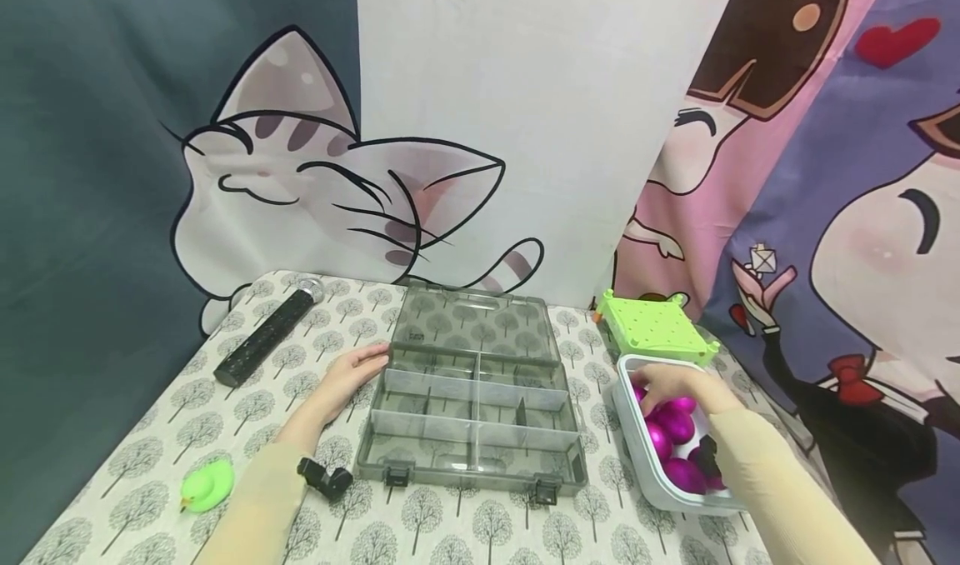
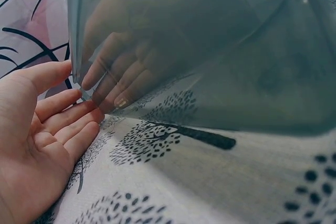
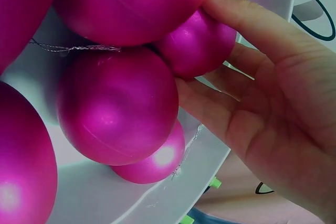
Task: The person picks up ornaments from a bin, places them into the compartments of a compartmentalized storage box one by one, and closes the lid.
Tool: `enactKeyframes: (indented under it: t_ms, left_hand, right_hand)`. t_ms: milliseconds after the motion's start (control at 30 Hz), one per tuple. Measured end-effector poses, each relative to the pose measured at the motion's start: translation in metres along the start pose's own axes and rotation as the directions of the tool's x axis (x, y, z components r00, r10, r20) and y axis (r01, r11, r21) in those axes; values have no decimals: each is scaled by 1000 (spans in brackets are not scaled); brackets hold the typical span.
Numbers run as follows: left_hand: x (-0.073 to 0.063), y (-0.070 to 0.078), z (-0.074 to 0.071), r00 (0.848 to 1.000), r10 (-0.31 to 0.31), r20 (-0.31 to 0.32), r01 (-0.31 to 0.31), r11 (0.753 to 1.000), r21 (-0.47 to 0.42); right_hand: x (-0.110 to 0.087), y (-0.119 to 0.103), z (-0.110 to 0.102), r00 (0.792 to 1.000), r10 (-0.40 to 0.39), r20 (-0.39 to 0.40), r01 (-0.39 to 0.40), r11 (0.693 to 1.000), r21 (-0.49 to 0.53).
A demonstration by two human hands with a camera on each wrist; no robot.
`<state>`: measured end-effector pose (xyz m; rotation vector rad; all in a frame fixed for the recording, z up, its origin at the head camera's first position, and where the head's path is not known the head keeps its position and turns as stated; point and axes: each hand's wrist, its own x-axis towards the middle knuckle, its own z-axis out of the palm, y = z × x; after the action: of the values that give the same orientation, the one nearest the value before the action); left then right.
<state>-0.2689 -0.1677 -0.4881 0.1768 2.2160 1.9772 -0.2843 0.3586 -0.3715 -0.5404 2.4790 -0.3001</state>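
My left hand (image 1: 348, 386) rests beside a clear grey compartment box (image 1: 435, 477), which lies with its lid (image 1: 476, 322) folded back. In the left wrist view, the straight fingertips touch a corner of the grey plastic. My right hand (image 1: 675, 382) reaches into a white bin (image 1: 633, 444) of shiny magenta baubles (image 1: 675, 425) with silvery strings. The right wrist view shows the thumb and fingers around a small bauble (image 3: 198, 45), between larger ones. Part of the fingers is hidden behind the baubles.
A light green pegged tray (image 1: 652, 325) stands behind the bin. On the left lie a black microphone (image 1: 266, 340) and a green toy duck (image 1: 207, 486). Inside the bin is also a black object (image 1: 705, 457). A tree-patterned cloth (image 1: 420, 511) covers the table; printed curtains hang behind.
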Motion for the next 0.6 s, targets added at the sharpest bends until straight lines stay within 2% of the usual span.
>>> enactKeyframes:
  t_ms: [333,600]
  left_hand:
    - [1,-1,0,1000,-6,-9,6,1000,-22]
    - [2,-2,0,1000,-1,-2,1,1000,-28]
  right_hand:
    - [-3,1,-1,997,-43,-66,40,998,-49]
    - [-14,4,-6,993,-36,-116,34,999,-16]
